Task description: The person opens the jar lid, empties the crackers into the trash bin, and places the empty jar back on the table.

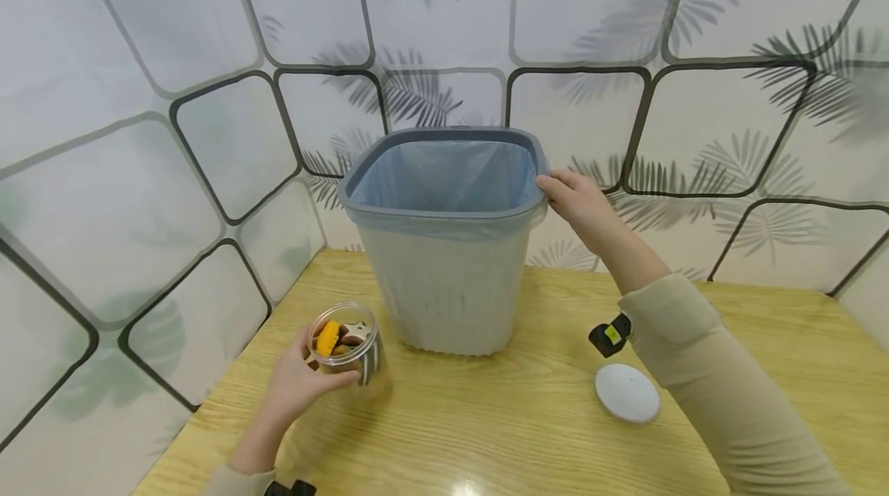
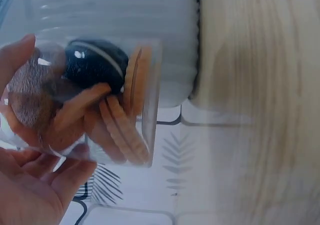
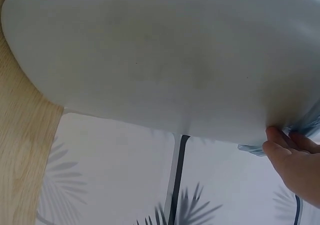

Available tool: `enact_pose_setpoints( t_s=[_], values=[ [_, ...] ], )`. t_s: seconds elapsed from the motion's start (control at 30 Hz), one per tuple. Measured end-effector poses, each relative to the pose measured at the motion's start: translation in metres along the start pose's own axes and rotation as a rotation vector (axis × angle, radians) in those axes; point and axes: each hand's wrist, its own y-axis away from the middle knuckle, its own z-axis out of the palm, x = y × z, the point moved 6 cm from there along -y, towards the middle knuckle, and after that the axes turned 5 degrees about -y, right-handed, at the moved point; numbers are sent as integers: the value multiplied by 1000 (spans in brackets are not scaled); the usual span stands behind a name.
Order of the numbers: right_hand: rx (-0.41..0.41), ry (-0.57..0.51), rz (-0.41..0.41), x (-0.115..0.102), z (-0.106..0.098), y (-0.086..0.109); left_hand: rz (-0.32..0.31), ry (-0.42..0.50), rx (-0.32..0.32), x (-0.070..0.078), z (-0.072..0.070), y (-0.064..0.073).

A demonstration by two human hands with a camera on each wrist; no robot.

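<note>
My left hand [image 1: 299, 380] grips a clear round jar [image 1: 371, 361], fingers and thumb around its side. The jar is held above the table, to the front left of the bin, its top uncovered. Inside lie several cookie-like pieces [image 2: 120, 125]: orange ridged ones, a dark one with a pale stripe and a brown one. A star-shaped piece [image 1: 357, 330] shows on top. My right hand [image 1: 579, 207] holds the right side of the grey rim of a trash bin [image 1: 444, 288], thumb on top, the other fingers below. A bluish plastic liner [image 1: 444, 172] covers the bin's inside and folds over its rim.
A white round lid [image 1: 627, 393] lies on the wooden table [image 1: 479, 426], right of the bin and beside my right forearm. Patterned wall covering [image 1: 576, 126] rises close behind the bin and along the table's left edge.
</note>
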Motion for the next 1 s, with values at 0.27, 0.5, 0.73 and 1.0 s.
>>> enact_pose_setpoints(
  t_s=[0.27, 0.5, 0.73, 1.0],
  values=[
    [-8, -19, 7, -1, 2, 3, -17, -13, 73, 9, -21, -5],
    [15, -41, 18, 0, 1, 2, 2, -10, 135, 22, -37, -15],
    [32, -76, 34, 2, 2, 0, -5, -66, 212, 40, -59, -28],
    [54, -93, 51, 2, 3, 1, -39, -152, 312, 66, -91, -47]
  ],
)
